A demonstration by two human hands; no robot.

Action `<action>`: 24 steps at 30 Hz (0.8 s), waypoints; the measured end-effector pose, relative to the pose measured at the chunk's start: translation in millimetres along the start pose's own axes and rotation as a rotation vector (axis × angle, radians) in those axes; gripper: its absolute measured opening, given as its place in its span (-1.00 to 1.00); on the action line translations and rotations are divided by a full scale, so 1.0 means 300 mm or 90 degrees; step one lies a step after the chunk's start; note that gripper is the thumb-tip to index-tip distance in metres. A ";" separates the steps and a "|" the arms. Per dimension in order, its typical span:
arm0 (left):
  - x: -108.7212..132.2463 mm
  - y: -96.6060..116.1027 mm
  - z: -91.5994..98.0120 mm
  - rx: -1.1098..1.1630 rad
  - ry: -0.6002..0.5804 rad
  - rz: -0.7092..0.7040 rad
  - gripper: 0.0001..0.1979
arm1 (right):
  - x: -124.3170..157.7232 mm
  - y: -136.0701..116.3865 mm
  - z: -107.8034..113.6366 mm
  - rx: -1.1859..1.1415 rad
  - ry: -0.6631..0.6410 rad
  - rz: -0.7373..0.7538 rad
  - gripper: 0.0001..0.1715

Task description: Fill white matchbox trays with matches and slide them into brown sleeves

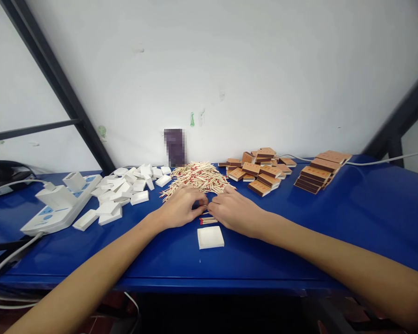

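Two hands crowd one short row of matches.
From my end, the left hand curls thumb toward finger and the right hand has its fingers bunched; the tips meet or nearly do, and I can't tell whether either pinches a match. The row lies on the table, heads leftward, between the hands and the white tray. I judge a low right thumb could scatter the row or a slack wrist nudge the loose tray, while knuckles brushing the pile could spill strays into the row.
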State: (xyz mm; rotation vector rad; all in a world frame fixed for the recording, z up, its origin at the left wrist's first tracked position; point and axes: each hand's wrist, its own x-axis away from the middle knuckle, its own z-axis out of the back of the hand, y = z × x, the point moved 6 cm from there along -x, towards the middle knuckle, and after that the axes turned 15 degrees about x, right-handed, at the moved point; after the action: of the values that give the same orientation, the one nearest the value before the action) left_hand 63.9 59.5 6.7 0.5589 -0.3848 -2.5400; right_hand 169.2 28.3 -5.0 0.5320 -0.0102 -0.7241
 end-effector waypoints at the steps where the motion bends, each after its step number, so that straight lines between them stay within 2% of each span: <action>1: 0.000 0.002 0.001 0.004 -0.002 -0.001 -0.91 | 0.000 0.000 0.000 -0.006 0.004 -0.001 -0.70; 8: 0.003 0.029 0.013 0.009 -0.025 -0.009 -0.82 | 0.074 0.058 -0.004 -0.027 0.042 -0.116 -0.80; 10: 0.004 0.033 0.011 0.011 -0.032 -0.011 -0.83 | 0.091 0.076 -0.014 -0.029 0.027 -0.102 -0.83; 14: 0.008 0.037 0.009 0.027 -0.045 -0.017 -0.84 | 0.111 0.106 -0.040 -0.049 -0.012 -0.015 -0.86; 17: 0.012 0.042 0.012 0.048 -0.050 -0.025 -0.88 | 0.117 0.123 -0.041 0.001 -0.006 -0.009 -0.85; 21: 0.015 0.048 0.012 0.065 -0.059 -0.025 -0.91 | 0.104 0.086 0.016 0.041 0.078 -0.033 -0.83; 24: 0.015 0.048 0.012 0.064 -0.053 -0.022 -0.94 | 0.089 0.035 0.072 -0.090 0.162 -0.038 -0.80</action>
State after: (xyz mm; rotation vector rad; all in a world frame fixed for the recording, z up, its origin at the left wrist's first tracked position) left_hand 64.6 45.7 13.7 0.5022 -0.5388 -2.5940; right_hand 191.9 8.1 14.0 0.4877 0.2928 -0.7053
